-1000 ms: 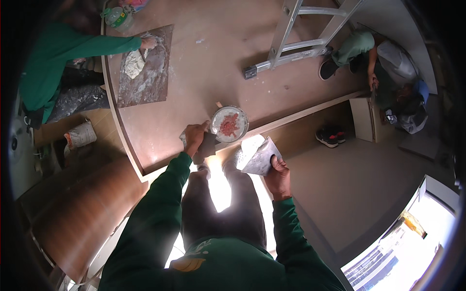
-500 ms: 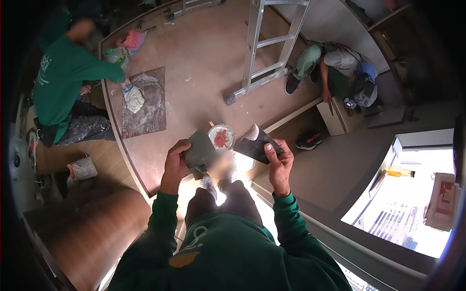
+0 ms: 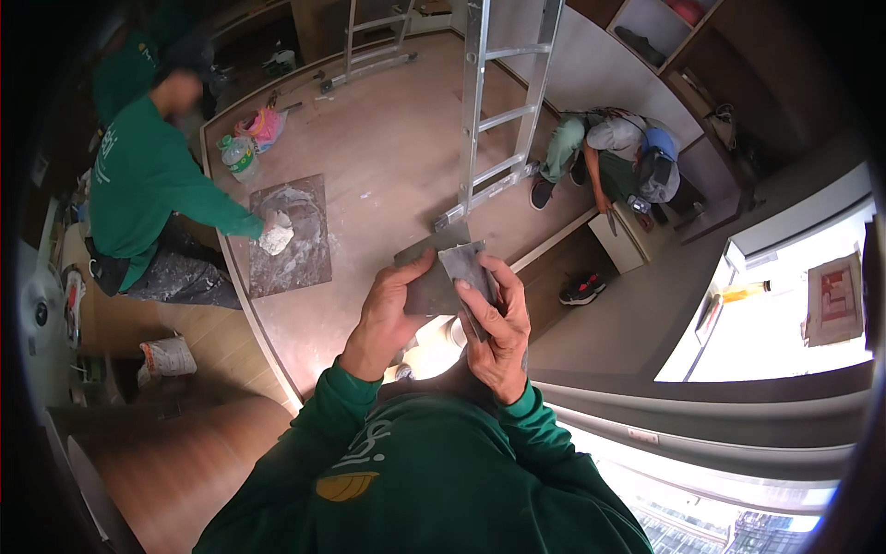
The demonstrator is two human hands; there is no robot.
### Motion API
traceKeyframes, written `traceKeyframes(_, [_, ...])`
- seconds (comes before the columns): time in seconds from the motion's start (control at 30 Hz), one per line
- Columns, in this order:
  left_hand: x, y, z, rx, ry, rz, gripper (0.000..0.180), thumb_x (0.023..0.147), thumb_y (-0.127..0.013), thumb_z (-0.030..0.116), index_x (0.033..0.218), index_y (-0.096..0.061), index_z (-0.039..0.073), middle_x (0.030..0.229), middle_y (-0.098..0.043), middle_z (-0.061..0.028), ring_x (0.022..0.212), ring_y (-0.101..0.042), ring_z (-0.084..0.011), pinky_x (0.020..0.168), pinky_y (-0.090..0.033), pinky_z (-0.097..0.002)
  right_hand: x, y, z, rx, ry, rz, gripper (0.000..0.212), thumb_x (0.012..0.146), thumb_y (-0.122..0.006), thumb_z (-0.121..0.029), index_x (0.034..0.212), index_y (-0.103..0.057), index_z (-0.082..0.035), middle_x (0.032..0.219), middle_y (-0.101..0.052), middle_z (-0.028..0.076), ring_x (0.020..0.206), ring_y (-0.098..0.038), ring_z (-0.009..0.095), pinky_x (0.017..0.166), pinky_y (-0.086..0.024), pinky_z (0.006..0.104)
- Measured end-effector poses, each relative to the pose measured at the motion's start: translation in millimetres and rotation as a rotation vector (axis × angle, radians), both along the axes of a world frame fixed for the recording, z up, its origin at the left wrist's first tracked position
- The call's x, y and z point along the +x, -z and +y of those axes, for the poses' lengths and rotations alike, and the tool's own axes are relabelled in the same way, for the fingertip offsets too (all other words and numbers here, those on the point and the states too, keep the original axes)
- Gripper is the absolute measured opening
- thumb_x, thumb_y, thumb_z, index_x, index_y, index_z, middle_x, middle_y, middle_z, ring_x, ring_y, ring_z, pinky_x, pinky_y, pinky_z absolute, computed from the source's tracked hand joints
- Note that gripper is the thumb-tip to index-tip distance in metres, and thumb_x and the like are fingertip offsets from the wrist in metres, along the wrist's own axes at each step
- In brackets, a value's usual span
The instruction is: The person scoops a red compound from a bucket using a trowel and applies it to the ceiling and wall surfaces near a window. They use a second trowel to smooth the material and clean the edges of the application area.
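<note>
My left hand (image 3: 389,309) pinches a flat, dark grey sheet (image 3: 429,288), which looks like sandpaper, between thumb and fingers. Right beside it, my right hand (image 3: 498,323) grips a smaller folded piece of sandpaper (image 3: 469,266) with a rough upper edge. The two pieces overlap in front of my chest, the folded one nearer to me. My hands and the sheets hide most of what lies below them.
An aluminium ladder (image 3: 471,120) stands on the brown platform (image 3: 388,138). At left, a co-worker in green (image 3: 152,185) handles white paste on a dark board (image 3: 295,198). Another person (image 3: 618,152) crouches at right near black shoes (image 3: 581,288). A bright window (image 3: 784,305) lies right.
My hands have come together, and the right-hand sheet now appears folded smaller. The tub of white and red material is now hidden. The whole view has shifted.
</note>
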State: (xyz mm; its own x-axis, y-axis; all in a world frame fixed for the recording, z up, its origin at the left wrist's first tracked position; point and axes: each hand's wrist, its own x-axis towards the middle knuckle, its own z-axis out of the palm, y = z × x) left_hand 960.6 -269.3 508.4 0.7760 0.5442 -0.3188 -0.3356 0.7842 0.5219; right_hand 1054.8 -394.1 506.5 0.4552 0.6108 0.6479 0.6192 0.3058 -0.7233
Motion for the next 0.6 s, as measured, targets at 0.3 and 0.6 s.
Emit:
traceKeyframes(0.3, [-1.8, -5.8, -7.9, -0.013, 0.001, 0.005, 0.029, 0.094, -0.065, 0.024, 0.116, -0.063, 0.004, 0.11, -0.069, -0.0078, 0.102, -0.065, -0.0214, 0.091, -0.051, -0.0381, 30.8, 10.1, -59.3, -0.294, 0.194, -0.421, 0.051, 0.067, -0.069, 0.005, 0.111, -0.073, -0.022, 0.125, -0.054, 0.015, 0.104, -0.063, 0.035, 0.083, -0.056, 0.0393])
traceKeyframes(0.6, [8.0, -16.9, -20.4, 0.032, 0.089, -0.145, 0.031, 0.091, -0.068, 0.016, 0.12, -0.063, 0.007, 0.115, -0.068, -0.0055, 0.106, -0.063, -0.0198, 0.097, -0.048, -0.038, 41.2, 5.6, -59.3, -0.046, -0.014, 0.573, 0.032, 0.1, -0.053, -0.008, 0.131, -0.06, -0.004, 0.121, -0.059, 0.007, 0.106, -0.058, 0.018, 0.091, -0.05, 0.0295])
